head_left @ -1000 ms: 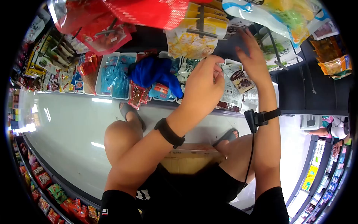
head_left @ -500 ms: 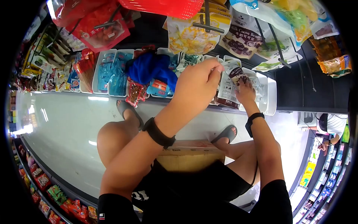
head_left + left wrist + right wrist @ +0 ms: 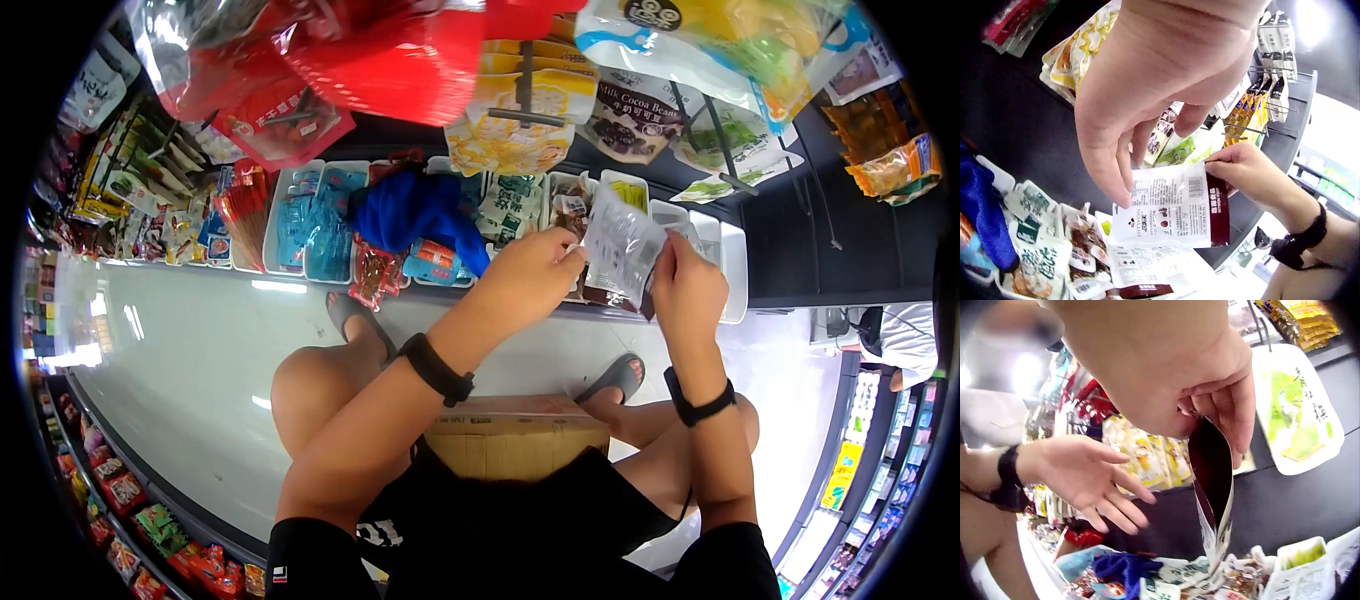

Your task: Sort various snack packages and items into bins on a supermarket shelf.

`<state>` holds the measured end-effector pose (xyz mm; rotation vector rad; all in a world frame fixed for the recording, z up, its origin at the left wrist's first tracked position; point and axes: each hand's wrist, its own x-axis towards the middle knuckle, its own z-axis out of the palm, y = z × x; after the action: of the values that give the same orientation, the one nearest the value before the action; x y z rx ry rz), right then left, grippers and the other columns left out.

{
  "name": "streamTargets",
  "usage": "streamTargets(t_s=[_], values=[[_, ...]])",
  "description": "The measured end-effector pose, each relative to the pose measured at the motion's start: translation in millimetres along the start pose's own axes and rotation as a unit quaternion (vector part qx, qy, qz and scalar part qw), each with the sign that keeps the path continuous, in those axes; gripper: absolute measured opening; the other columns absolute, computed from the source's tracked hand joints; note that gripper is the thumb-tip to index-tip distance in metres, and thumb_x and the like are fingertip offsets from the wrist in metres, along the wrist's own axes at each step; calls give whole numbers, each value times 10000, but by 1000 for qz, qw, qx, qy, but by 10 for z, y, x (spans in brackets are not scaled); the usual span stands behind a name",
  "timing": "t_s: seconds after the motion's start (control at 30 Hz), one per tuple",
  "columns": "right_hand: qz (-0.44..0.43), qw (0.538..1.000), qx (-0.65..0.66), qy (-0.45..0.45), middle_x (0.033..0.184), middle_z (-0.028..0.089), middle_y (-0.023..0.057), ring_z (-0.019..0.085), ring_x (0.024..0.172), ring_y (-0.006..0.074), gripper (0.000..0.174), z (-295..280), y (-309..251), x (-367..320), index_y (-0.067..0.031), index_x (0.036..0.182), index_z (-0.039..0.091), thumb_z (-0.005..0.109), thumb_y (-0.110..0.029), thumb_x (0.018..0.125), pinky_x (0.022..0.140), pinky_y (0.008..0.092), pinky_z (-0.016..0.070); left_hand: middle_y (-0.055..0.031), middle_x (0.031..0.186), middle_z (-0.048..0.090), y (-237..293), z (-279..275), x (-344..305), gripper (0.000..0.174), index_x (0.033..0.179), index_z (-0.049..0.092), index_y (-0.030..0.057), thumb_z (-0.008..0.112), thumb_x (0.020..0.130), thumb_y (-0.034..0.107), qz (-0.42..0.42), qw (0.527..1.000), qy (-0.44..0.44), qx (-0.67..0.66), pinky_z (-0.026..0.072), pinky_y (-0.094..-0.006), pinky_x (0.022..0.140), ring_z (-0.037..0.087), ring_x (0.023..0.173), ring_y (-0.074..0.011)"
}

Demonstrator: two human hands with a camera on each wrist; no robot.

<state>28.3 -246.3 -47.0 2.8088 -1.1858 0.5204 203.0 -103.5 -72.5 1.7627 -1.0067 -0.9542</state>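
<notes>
My right hand (image 3: 690,300) pinches the maroon end of a white snack pouch (image 3: 620,245). In the left wrist view, the printed back of this pouch (image 3: 1166,215) faces the camera, with a barcode near the right hand (image 3: 1250,165). My left hand (image 3: 535,280) is beside the other end of the pouch. The right wrist view shows that left hand (image 3: 1094,478) with fingers loosely extended and nothing in its palm. Below the held pouch lies another white and maroon pouch (image 3: 1141,265).
White bins (image 3: 733,265) of packaged snacks line the low shelf; a blue cloth (image 3: 410,210) lies across some. Pouches such as Milk Cocoa Beans (image 3: 630,115) hang on hooks above. A cardboard box (image 3: 515,445) stands between the person's legs. Another person (image 3: 905,335) is at far right.
The right hand reached from the hanging pouches down to the bins, then lifted a white and maroon pouch and brought it toward the left hand. A Milk Cocoa Beans pouch now shows on the hook.
</notes>
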Motion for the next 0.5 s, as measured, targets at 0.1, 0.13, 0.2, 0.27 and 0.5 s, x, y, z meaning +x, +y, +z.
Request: streamTargets(t_s=[0.1,0.13,0.2,0.27,0.5], values=[[-103,988,118,9,758,704,125,689,640,303,218,-177,-157,-192,-61,1054,731,669,-102,850,568,422,534,-101,1213,668,34,110,38,508,1381,528,83,612,999,406,-130,978,-7,-161,527,-355,887,661,1025,-222],[-193,965,172,33,754,697,110,677,632,283,235,-207,-215,-248,-58,1058,726,685,-82,828,561,404,529,-103,1262,641,32,98,34,575,1425,476,99,601,995,460,-171,937,-64,-298,520,-381,927,648,1079,-233],[-256,945,201,-29,833,674,84,665,717,262,281,-217,-348,-373,-34,1077,704,706,-81,800,601,388,527,-113,1272,634,89,86,-9,576,1458,436,93,616,1004,397,-191,856,-116,-467,522,-404,951,635,1125,-212],[-272,934,225,-51,878,670,89,669,773,264,293,-197,-386,-435,-30,1089,699,709,-99,804,633,394,531,-99,1264,639,-97,212,9,528,1447,446,82,618,1008,319,-172,882,-104,-427,525,-394,943,633,1118,-200],[-134,974,179,46,1137,653,195,630,1071,388,360,-335,-144,-214,5,1201,662,671,-184,895,917,464,514,-52,1261,648,82,340,3,389,1393,519,21,586,1016,90,-41,926,-69,-369,468,-288,998,594,1147,-117]])
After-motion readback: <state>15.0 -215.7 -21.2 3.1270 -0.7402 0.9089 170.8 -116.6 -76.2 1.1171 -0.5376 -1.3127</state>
